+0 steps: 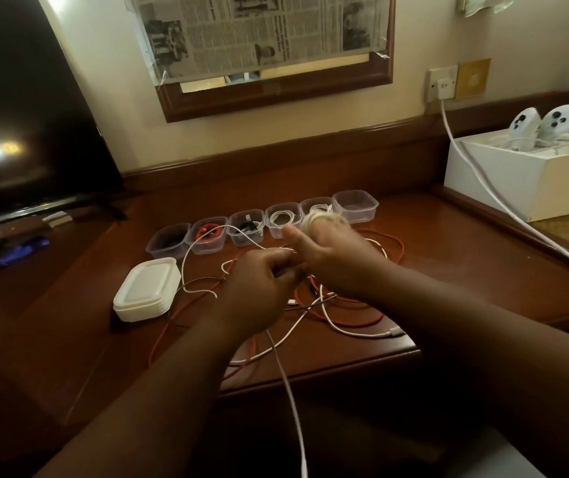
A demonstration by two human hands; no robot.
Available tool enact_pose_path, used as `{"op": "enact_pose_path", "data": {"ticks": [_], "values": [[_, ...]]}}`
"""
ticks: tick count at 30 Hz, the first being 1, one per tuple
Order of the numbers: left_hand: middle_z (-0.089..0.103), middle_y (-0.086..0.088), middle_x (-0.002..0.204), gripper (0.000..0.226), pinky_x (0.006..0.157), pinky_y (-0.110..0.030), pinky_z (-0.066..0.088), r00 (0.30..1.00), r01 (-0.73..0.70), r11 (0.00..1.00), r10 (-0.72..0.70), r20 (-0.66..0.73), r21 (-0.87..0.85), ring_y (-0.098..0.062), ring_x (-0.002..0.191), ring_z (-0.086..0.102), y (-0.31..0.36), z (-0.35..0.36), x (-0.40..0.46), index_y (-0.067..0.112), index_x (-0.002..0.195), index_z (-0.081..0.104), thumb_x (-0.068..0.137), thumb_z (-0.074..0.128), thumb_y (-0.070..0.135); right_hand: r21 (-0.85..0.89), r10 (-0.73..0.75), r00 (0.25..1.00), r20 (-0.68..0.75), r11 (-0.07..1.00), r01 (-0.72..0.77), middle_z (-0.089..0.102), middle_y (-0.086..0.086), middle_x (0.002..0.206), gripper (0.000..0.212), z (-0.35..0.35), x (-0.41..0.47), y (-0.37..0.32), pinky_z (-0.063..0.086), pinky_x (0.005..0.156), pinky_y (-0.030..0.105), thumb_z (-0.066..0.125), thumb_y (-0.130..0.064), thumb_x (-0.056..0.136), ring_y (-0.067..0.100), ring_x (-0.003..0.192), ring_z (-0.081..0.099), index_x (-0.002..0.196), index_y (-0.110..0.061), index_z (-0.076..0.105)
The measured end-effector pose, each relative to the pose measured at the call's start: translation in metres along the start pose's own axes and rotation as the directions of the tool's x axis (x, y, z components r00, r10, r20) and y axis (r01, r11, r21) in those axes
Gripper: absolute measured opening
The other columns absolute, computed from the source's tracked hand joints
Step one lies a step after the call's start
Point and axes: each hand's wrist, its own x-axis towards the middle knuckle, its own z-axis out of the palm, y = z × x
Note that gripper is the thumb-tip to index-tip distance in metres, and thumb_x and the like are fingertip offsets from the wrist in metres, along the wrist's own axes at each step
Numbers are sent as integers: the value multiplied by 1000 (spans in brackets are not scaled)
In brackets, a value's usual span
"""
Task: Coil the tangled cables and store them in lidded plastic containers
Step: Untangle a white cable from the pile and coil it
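White cable point(288, 381) runs toward the viewer from the left hand point(259, 284), whose fingers pinch it, while the right hand point(331, 257) grips its coil point(324, 220).

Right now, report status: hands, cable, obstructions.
Left hand pinching white cable. Right hand holds the wound coil on its fingers. Red cable tangled beneath. End container empty; lids stacked left.

Both hands point(297, 267) on white cable point(290, 384)

Row of containers point(262, 222) behind tangled cables point(341, 305) on desk point(466, 270), stacked lids point(147, 288) at left.
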Motion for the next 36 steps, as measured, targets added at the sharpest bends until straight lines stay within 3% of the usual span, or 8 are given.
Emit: {"op": "enact_pose_path", "data": {"ticks": [4, 9, 13, 20, 26, 30, 33, 36], "values": [[69, 2, 77, 13, 64, -25, 58, 991, -64, 996, 70, -111, 57, -8, 72, 69, -2, -13, 3, 11, 85, 69, 80, 80, 16, 36, 185, 951, 248, 979, -200, 61, 11, 66, 73, -2, -6, -8, 46, 64, 35, 21, -60, 100, 18, 58, 56, 76, -5, 62], [65, 8, 64, 40, 57, -19, 52, 999, 43, 942, -50, -14, -334, -6, 60, 66, 11, -16, -1, 24, 102, 61, 67, 79, 29, 334, 169, 843, 511, 864, -376, 51, 7, 55, 82, -18, -6, -13, 40, 54, 30, 18, -69, 96, 17, 48, 45, 80, -8, 70], [66, 3, 60, 41, 53, -14, 48, 992, 9, 854, 57, 110, -520, -8, 53, 65, 23, -12, -7, -10, 102, 60, 83, 59, 26, 471, 95, 812, 576, 774, -424, 41, 5, 43, 78, -21, -7, -20, 41, 52, 28, 21, -68, 96, 24, 46, 49, 58, -9, 55], [53, 8, 72, 32, 61, -12, 43, 963, -223, 974, 225, -152, 30, -4, 67, 55, 7, -3, -1, 24, 77, 54, 97, 50, 49, 579, 168, 887, 430, 702, -414, 42, 5, 41, 81, -6, -14, -25, 47, 57, 31, 26, -61, 100, 24, 44, 54, 36, -18, 52], [47, 3, 71, 66, 59, -13, 35, 890, -348, 931, 366, -272, 112, -14, 64, 47, -7, 3, 5, 9, 76, 54, 93, 34, 69, 612, 265, 918, 294, 685, -394, 54, 11, 55, 59, 3, -12, -32, 44, 46, 29, 34, -50, 103, 20, 38, 53, 81, -2, 59], [48, 15, 71, 56, 64, -6, 33, 875, -350, 925, 380, -301, 149, -1, 69, 51, -8, 3, 4, 20, 74, 55, 95, 32, 66, 665, 296, 915, 274, 629, -403, 50, -1, 40, 45, 6, -16, -33, 42, 43, 25, 37, -37, 105, 18, 37, 51, 73, -9, 52], [62, 11, 63, 46, 59, -10, 43, 932, -276, 951, 229, -282, -141, 1, 60, 61, 2, 4, 1, 29, 74, 58, 96, 33, 60, 752, 217, 898, 383, 492, -439, 39, 2, 39, 49, 10, -15, -30, 40, 49, 27, 37, -41, 104, 18, 36, 45, 67, -10, 49], [67, -1, 59, 46, 43, -19, 48, 986, -17, 743, -100, -136, -669, -8, 46, 60, 11, 12, -1, 13, 83, 62, 98, 36, 48, 851, 55, 865, 498, 159, -500, 32, -1, 40, 56, 5, -12, -26, 37, 48, 27, 32, -52, 99, 15, 40, 40, 59, -13, 44]]}}
